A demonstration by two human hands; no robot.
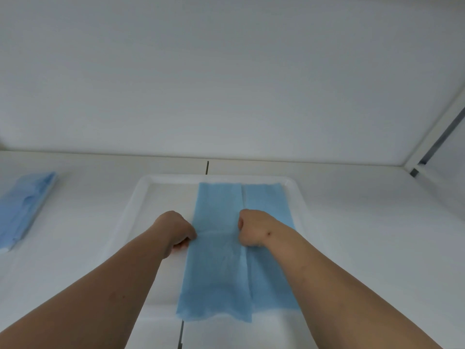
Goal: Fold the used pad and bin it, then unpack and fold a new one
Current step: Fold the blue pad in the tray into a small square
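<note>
Blue pad (221,248) lies in the white tray (141,195), centre-right, already folded lengthwise: left flap laid over, its edge making a seam that runs 12 to 6 o'clock. Near end overhangs the tray's 6 o'clock rim onto the surface (364,222).

Left hand (176,229) curled at the pad's 9 o'clock edge, fingers tucked at or under it, probably pinching for the next fold; grip itself hidden. Right hand (251,227) fisted on the seam, looks like it's pinning the fold flat; can't tell if it pinches fabric.

Packet of blue pads (25,207) sits well apart at 9 o'clock on the surface, likely the fresh stock, kept clear of the tray. No bin in view.
</note>
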